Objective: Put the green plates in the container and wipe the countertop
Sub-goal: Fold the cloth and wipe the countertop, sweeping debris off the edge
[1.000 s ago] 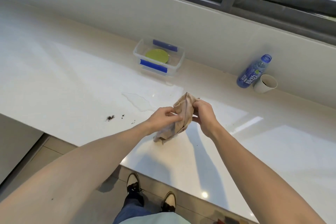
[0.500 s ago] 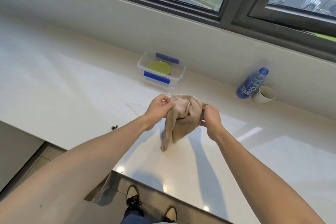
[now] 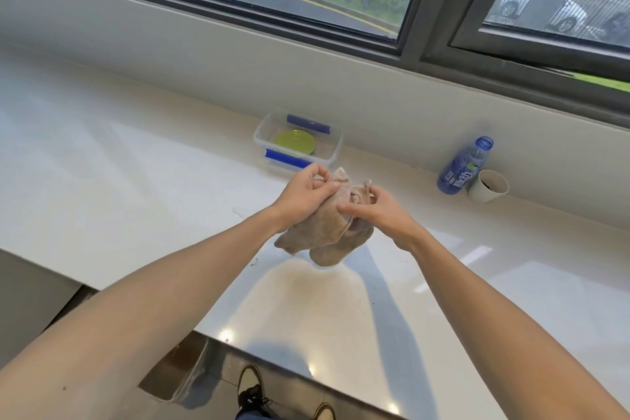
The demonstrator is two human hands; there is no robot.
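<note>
A green plate [image 3: 295, 142] lies inside a clear plastic container [image 3: 335, 150] with blue clips, at the back of the white countertop [image 3: 136, 187] near the wall. In front of the container I hold a crumpled beige cloth [image 3: 324, 235] in the air above the counter. My left hand [image 3: 305, 196] pinches its upper left part and my right hand [image 3: 373, 210] grips its right side. The cloth's lower folds hang below both hands. A small wet streak [image 3: 238, 211] shows on the counter left of my left wrist.
A blue-labelled bottle [image 3: 465, 165] without a cap and a white paper cup [image 3: 489, 186] tipped on its side stand at the back right by the wall. The counter's front edge runs diagonally below my arms, with floor and my shoes beneath.
The cloth has been lifted and bunched up between my hands, which have come closer together. The view has tilted up, so the dark crumbs on the counter are hidden or out of sight.
</note>
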